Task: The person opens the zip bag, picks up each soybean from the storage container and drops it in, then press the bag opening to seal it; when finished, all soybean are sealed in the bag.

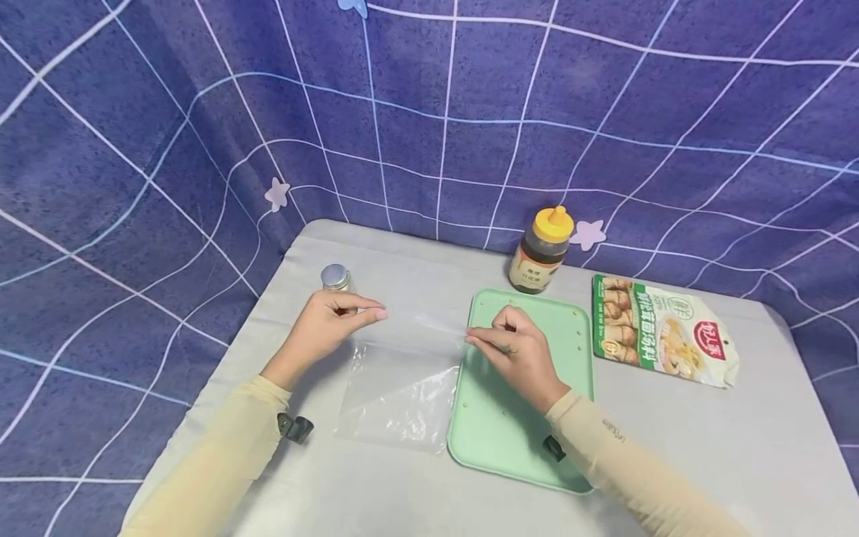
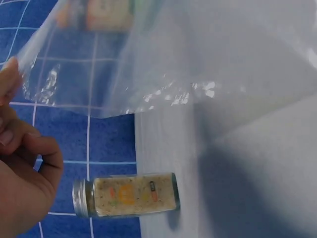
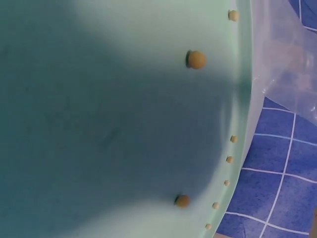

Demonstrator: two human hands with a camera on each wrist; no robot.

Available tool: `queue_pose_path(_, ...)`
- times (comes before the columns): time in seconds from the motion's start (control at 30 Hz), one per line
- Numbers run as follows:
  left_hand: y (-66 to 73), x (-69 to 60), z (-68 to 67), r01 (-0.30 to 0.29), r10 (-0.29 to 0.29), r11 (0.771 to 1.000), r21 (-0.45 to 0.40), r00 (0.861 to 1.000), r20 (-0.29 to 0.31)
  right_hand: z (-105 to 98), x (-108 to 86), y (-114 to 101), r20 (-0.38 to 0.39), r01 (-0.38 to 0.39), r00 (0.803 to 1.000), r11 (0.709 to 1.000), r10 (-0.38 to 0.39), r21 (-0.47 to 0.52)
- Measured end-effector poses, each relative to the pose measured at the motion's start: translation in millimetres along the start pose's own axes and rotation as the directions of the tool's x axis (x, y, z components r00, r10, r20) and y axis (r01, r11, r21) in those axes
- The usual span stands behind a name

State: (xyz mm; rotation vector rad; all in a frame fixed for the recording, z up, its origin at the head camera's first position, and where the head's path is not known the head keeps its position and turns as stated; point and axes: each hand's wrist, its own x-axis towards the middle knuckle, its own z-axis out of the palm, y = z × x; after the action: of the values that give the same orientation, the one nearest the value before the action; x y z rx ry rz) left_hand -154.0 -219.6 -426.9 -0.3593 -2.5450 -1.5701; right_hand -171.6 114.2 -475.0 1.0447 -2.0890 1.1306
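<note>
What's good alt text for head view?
A person's left hand and right hand pinch a clear plastic bag by its upper edge over a grey table, the right above a green tray. A silver-capped jar stands beyond the left hand, a yellow-capped bottle behind the tray; a packet lies to the tray's right.

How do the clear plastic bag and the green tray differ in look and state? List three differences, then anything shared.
The clear plastic bag is colourless and see-through; the green tray is opaque. The bag is thin, creased film; the tray has a raised rim and rounded corners. The left hand and right hand pinch the bag, while the tray lies on the table. Both look roughly four-sided.
</note>
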Motion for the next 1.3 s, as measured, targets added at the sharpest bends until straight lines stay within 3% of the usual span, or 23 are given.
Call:
queue_pose_path(0.1,0.3,-4.3,0.4,-0.023,0.023,0.999,-0.031,1.000,-0.006,0,3.0,-4,-0.028,-0.006,1.000,0.999,0.007,0.051)
queue_pose_path(0.23,13.0,-15.0,-0.9,-0.041,0.039,0.997,-0.060,0.999,-0.034,1,10.9,-7,-0.046,-0.018,0.999,0.994,0.023,0.103)
queue_pose_path(0.33,19.7,-22.3,-1.3,-0.054,0.051,0.994,-0.092,0.998,-0.034,3,15.4,-4,-0.021,-0.021,0.999,0.991,0.024,0.135)
queue_pose_path(0.5,16.8,-26.4,4.9,-0.064,0.060,0.989,-0.130,0.998,-0.032,7,12.3,-2,0.061,0.006,0.998,0.983,-0.017,0.181)
queue_pose_path(0.6,16.0,-26.4,8.1,-0.090,0.087,0.990,-0.108,0.996,-0.035,8,8.2,-5,0.068,0.039,0.996,0.986,-0.050,0.160)
queue_pose_path(0.67,15.7,-26.1,7.3,-0.180,0.179,0.984,-0.013,0.982,-0.060,8,6.3,-7,0.054,0.067,0.996,0.990,-0.074,0.128)
queue_pose_path(0.7,16.2,-25.6,5.3,-0.253,0.257,0.965,0.070,0.964,-0.067,7,6.0,-8,0.046,0.079,0.995,0.991,-0.085,0.109)
queue_pose_path(0.73,17.9,-24.8,2.4,-0.332,0.347,0.928,0.170,0.935,-0.067,8,5.8,-9,0.040,0.093,0.995,0.991,-0.097,0.094)
queue_pose_path(0.77,21.7,-23.9,-1.4,-0.403,0.434,0.873,0.275,0.899,-0.060,8,5.8,-9,0.036,0.106,0.993,0.991,-0.109,0.079)
queue_pose_path(0.83,31.3,-20.3,-9.1,-0.510,0.575,0.732,0.451,0.818,-0.009,9,6.7,-10,0.034,0.122,0.992,0.991,-0.124,0.056)
queue_pose_path(0.87,37.5,-17.6,-12.1,-0.546,0.620,0.665,0.509,0.784,0.029,9,7.4,-11,0.032,0.127,0.991,0.991,-0.128,0.049)
queue_pose_path(0.9,45.6,-14.8,-14.1,-0.573,0.639,0.616,0.541,0.765,0.082,9,8.0,-11,0.030,0.130,0.991,0.991,-0.131,0.042)
queue_pose_path(0.93,53.1,-11.8,-14.2,-0.589,0.640,0.583,0.560,0.757,0.131,10,8.4,-11,0.024,0.133,0.991,0.990,-0.134,0.041)
queue_pose_path(0.97,59.9,-8.8,-12.3,-0.599,0.626,0.562,0.570,0.759,0.179,10,8.8,-12,0.019,0.134,0.991,0.990,-0.135,0.042)
queue_pose_path(1.1,75.6,3.7,10.6,-0.620,0.510,0.494,0.609,0.774,0.375,11,9.1,-14,0.003,0.149,0.989,0.988,-0.150,0.048)
queue_pose_path(1.2,74.6,11.9,30.7,-0.610,0.377,0.505,0.611,0.792,0.479,10,9.1,-16,0.008,0.151,0.988,0.988,-0.152,0.043)
queue_pose_path(1.23,73.0,14.0,35.4,-0.599,0.336,0.520,0.609,0.799,0.499,10,9.0,-17,0.011,0.151,0.988,0.988,-0.151,0.042)
queue_pose_path(1.3,69.0,16.6,41.0,-0.558,0.264,0.572,0.601,0.819,0.509,9,8.8,-18,0.019,0.153,0.988,0.988,-0.153,0.035)
